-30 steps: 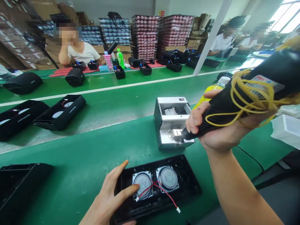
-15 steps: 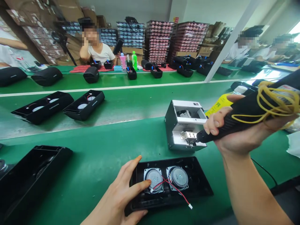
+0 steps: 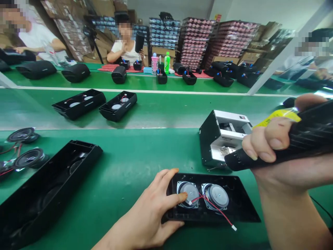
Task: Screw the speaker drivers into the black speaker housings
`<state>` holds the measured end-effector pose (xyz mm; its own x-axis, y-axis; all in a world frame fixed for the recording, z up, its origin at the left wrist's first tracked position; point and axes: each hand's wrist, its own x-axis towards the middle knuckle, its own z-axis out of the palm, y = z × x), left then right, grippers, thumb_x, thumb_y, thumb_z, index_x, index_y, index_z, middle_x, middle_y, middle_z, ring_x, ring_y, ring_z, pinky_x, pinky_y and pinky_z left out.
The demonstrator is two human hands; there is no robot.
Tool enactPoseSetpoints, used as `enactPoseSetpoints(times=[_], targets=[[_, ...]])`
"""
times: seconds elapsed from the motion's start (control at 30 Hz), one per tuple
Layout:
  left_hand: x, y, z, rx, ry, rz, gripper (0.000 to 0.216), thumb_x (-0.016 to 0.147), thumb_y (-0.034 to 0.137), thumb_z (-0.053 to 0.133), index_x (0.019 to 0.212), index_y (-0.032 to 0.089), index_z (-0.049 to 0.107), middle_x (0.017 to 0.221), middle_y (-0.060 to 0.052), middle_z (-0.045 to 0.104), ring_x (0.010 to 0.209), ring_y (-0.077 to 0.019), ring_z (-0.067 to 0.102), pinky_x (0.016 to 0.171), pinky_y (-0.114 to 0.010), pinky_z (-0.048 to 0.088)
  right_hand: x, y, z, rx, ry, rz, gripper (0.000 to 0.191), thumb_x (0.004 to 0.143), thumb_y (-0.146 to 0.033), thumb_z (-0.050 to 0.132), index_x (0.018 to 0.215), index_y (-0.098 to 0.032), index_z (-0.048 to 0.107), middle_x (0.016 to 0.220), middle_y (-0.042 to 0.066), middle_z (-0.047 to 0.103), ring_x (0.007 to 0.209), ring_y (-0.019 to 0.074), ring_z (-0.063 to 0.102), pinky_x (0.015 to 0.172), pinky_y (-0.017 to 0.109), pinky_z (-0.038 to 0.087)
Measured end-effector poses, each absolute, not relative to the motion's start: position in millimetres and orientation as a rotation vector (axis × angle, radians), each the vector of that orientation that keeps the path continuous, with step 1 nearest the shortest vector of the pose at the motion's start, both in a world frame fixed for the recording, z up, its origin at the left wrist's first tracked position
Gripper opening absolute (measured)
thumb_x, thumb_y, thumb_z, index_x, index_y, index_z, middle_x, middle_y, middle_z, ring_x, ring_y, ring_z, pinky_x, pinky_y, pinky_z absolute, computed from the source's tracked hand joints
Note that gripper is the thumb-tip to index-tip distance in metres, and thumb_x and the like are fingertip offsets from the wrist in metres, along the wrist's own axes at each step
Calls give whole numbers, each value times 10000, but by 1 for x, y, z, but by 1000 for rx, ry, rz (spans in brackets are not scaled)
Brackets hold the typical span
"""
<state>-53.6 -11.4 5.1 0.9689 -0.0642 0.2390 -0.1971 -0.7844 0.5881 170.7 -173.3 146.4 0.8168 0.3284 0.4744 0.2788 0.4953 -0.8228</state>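
Note:
My left hand (image 3: 156, 205) grips the left end of a black speaker housing (image 3: 244, 208), its thumb at the near edge. Its index finger touches the left of two round speaker drivers (image 3: 218, 195) set in the housing. Red wires with white plugs (image 3: 225, 216) lie across them, one hanging over the near edge. In my right hand (image 3: 273, 146) is a black electric screwdriver (image 3: 312, 135), fingers wrapped round its body. Its nose points left, in front of a silver-and-black screw feeder (image 3: 208, 139), whose outlet it partly covers.
An open black speaker case (image 3: 59, 187) lies at left, beside loose speaker drivers (image 3: 30, 158). Two more cases (image 3: 118, 106) sit on the green surface beyond. A yellow bottle or pack (image 3: 278, 116) stands behind the screwdriver. Across the table a person (image 3: 126, 45) handles a black speaker.
The view has swung left, bringing the loose drivers into sight. The screwdriver's nose sits slightly lower against the feeder. My left hand keeps its hold. The person opposite has lowered a hand from the head.

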Motion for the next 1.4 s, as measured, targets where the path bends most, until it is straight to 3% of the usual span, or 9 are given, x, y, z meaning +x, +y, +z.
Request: enactPoseSetpoints(times=[0.17, 0.47, 0.7, 0.93, 1.17, 1.4], targets=[[-53, -12, 8, 2494, -175, 259, 621, 886, 276, 854, 1469, 314, 644, 1769, -171, 278, 1619, -421, 341, 1279, -683, 414, 152, -145, 138, -1001, -784, 272, 569, 802, -844, 759, 1034, -330, 833, 507, -36, 522, 355, 179, 425, 292, 354, 332], [-50, -10, 20, 2561, -162, 169, 591, 903, 326, 859, 1461, 327, 667, 1765, -162, 290, 1573, -423, 391, 1266, -670, 412, 122, -117, 97, -885, -761, 492, 555, 944, -775, 699, 1141, -261, 776, 655, -31, 635, 430, 131, 524, 370, 260, 402], [-50, -11, 18, 2543, -165, 185, 532, 939, 366, 815, 1453, 322, 684, 1750, -162, 304, 1567, -407, 393, 1267, -640, 415, 123, -114, 91, -904, -712, 535, 555, 830, -745, 840, 1095, -261, 791, 630, -33, 650, 411, 143, 506, 360, 270, 403], [-49, -10, 17, 2542, -165, 197, 527, 943, 366, 807, 1453, 322, 685, 1739, -162, 306, 1564, -401, 387, 1269, -627, 412, 122, -111, 87, -888, -747, 530, 519, 866, -717, 813, 1107, -258, 797, 621, -37, 654, 402, 123, 500, 358, 245, 392], [-49, -12, 16, 2522, -175, 211, 505, 959, 356, 784, 1453, 324, 681, 1738, -131, 306, 1564, -362, 379, 1277, -589, 414, 122, -109, 87, -928, -717, 595, 590, 771, -804, 852, 1056, -289, 798, 589, -31, 659, 386, 157, 496, 349, 276, 388], [-49, -11, 19, 2545, -185, 255, 544, 938, 359, 814, 1460, 311, 668, 1677, -150, 391, 1520, -376, 436, 1227, -609, 470, 114, -104, 73, -942, -805, 456, 705, 891, -930, 578, 1074, -284, 793, 577, -46, 587, 347, 122, 427, 296, 237, 343]])
